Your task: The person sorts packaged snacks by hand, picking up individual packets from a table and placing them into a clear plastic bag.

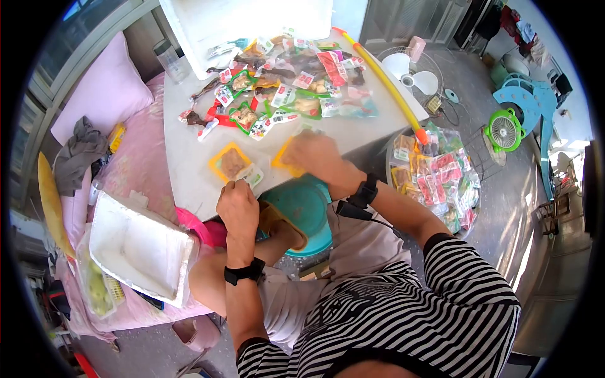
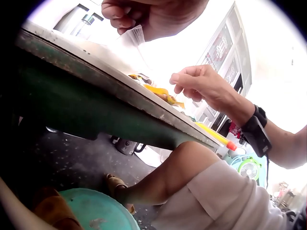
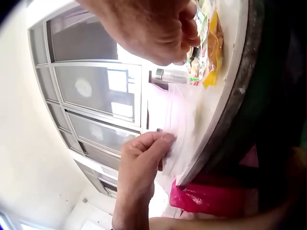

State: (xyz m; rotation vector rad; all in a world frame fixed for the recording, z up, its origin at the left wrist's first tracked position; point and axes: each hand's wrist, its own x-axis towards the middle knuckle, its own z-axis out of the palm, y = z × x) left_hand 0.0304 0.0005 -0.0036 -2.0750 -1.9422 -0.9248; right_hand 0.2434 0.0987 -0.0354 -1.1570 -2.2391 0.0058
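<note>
My left hand point(image 1: 238, 208) is at the near edge of the white table point(image 1: 195, 183). Its thumb and finger pinch the rim of a clear plastic bag point(image 3: 180, 124), which spreads over the tabletop. Just beyond it in the head view lies a yellow-edged food packet point(image 1: 230, 162) with brown contents. My right hand point(image 1: 312, 154) hangs over a second yellow packet point(image 1: 282, 159), partly covering it. Its fingers point(image 2: 184, 82) are bent with the tips close together in the left wrist view; glare leaves me unable to say whether they hold clear film.
Many sealed snack packets point(image 1: 283, 94) are heaped further back, before a white foam box point(image 1: 252, 31). A yellow tube point(image 1: 384, 82) crosses the table's right side. A tub of packets point(image 1: 435, 176) stands right, a foam box point(image 1: 138, 246) left, a teal stool point(image 1: 309, 214) below.
</note>
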